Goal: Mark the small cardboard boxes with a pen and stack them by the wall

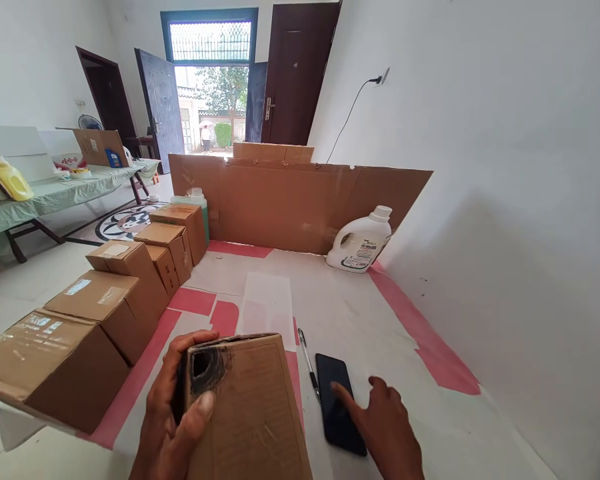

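Note:
My left hand [173, 407] grips a brown cardboard box [253, 407] at its left side, the thumb on the near face and the fingers behind the far edge. Near the thumb, the box has a dark hole ringed with black scribble. Over the right edge of a black smartphone [341, 407] is my right hand [387, 420], thumb stretched out and other fingers loosely bent, holding nothing. Whether the thumb touches the screen I cannot tell. A pen [307, 363] with a black grip lies just left of the phone.
Cardboard boxes [100, 293] line the table's left edge, with a jug of green liquid [204, 217] behind. A cardboard panel [270, 203] stands across the back. A white detergent bottle [363, 240] sits at the back right, near the wall [505, 200].

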The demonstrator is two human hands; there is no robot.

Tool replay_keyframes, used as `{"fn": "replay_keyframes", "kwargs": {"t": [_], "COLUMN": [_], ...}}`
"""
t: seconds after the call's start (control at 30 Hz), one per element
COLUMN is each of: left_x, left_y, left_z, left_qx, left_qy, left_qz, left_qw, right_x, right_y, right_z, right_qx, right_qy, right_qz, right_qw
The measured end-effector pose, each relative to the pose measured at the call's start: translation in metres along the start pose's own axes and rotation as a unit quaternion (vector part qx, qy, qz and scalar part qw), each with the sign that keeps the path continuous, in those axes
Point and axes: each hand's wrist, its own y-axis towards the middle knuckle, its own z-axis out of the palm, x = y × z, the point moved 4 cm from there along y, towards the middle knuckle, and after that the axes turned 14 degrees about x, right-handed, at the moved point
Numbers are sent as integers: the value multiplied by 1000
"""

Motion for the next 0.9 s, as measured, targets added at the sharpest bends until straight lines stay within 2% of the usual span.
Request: {"fn": "replay_keyframes", "kwargs": {"t": [0.1,0.2,0.27,0.33,0.43,0.53,0.63,0.73,0.8,0.87,0.9], "left_x": [4,8,10,12,12,12,14,18,22,25,26], "left_y": [-1,-1,-2,-2,-3,-3,0,3,5,6,7], "left_z": [-6,-13,-16,-16,-13,-11,-12,-13,-13,-12,-10], "left_qx": [-23,-56,-75,-83,-74,-58,-30,1,20,40,52], "left_qy": [-30,-55,-65,-72,-72,-78,-97,-114,-128,-132,-127], "left_qz": [-24,-28,-21,-18,-21,-10,5,8,11,17,21], "left_qw": [999,997,995,994,994,995,995,993,991,990,990], "right_x": [-23,-18,1,26,57,64,57,54,60,72,80], "right_y": [-1,-4,1,12,34,53,63,62,51,26,9], "right_z": [35,46,41,36,39,50,55,46,30,3,-12], "right_qx": [34,33,8,-3,43,94,113,117,116,103,94], "right_qy": [-81,-128,-141,-158,-173,-170,-152,-110,-69,78,198], "right_qz": [50,72,41,-22,-89,-97,-99,-141,-181,-230,-255], "right_qw": [995,989,989,987,980,976,977,977,974,964,942]}}
